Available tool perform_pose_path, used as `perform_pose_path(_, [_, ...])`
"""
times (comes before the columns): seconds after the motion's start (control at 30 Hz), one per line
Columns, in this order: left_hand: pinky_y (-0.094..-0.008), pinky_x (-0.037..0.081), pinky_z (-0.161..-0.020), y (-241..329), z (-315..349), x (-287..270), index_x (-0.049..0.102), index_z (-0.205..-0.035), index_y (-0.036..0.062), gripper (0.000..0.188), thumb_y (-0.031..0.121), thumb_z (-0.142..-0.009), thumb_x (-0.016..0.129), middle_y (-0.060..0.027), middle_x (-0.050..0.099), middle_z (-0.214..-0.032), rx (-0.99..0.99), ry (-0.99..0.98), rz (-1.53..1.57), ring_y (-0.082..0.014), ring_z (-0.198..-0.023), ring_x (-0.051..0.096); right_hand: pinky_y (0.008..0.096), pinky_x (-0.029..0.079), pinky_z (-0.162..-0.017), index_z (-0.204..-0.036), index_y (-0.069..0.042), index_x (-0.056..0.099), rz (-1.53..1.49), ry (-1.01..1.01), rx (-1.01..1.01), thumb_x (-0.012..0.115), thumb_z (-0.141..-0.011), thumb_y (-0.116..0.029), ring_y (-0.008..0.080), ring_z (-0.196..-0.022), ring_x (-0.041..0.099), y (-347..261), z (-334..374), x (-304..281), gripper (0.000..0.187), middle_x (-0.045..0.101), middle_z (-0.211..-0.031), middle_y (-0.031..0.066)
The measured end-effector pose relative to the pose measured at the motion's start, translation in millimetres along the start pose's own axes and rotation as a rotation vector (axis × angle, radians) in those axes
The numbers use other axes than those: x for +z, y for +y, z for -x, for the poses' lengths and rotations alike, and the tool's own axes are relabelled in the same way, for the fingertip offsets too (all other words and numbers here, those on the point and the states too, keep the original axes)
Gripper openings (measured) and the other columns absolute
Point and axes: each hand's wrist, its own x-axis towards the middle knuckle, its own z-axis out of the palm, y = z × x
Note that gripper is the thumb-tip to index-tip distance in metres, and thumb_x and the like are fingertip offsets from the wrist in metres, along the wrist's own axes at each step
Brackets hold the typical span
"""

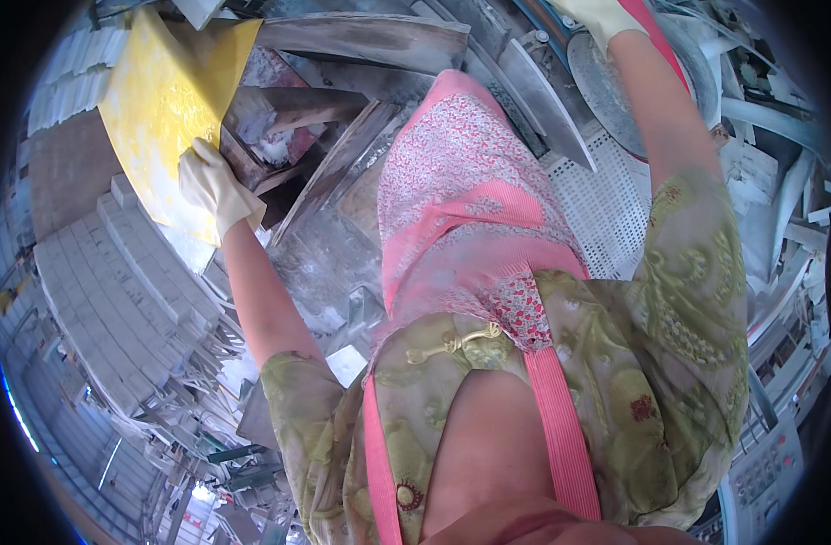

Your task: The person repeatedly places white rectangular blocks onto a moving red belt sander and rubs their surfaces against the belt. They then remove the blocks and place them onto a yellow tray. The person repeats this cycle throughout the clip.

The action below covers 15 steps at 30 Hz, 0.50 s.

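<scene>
At the upper left, my left hand [214, 186], in a cream rubber glove, has its fingers closed on the lower right edge of a yellow sheet [166, 100]. The sheet is bent, with a glossy, wet-looking surface dusted white. My right hand [599, 16], in a matching glove, reaches to the top edge of the picture; its fingers are cut off, so what they hold cannot be seen. Beside that wrist runs a pinkish-red strip [656, 38]. A round grey metal disc [606, 95] lies below my right hand.
Worn boards [370, 38] and a wooden frame [329, 173] stand ahead of my apron. A perforated white panel [606, 204] and an upright grey plate [547, 100] are to the right. Stacked pale bars [116, 291] fill the left. A panel with buttons [768, 477] sits lower right.
</scene>
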Motion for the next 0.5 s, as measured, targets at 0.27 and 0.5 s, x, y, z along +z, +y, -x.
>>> perform_pose_path(0.27, [-0.0512, 0.051, -0.086, 0, 5, 5, 0.07, -0.1, -0.0049, 0.042, 0.033, -0.105, 0.052, -0.0271, 0.071, -0.1, -0.014, 0.01, 0.152, -0.0453, -0.093, 0.066, 0.036, 0.047, -0.079, -0.079, -0.024, 0.06, 1.577, -0.154, -0.123, 0.049, -0.102, -0.026, 0.0176, -0.082, 0.058, -5, -10, 22, 0.025, 0.06, -0.074, -0.0017])
perform_pose_path(0.5, [-0.0495, 0.05, -0.094, 17, 7, -7, 0.065, -0.117, -0.0036, 0.043, 0.036, -0.106, 0.051, -0.0274, 0.068, -0.117, 0.008, -0.03, 0.111, -0.0443, -0.106, 0.064, 0.0358, 0.042, -0.054, -0.088, -0.022, 0.057, 3.011, -0.173, -0.447, 0.042, -0.111, -0.034, 0.0189, -0.065, 0.055, -2, 11, 33, 0.03, 0.052, -0.072, -0.0037])
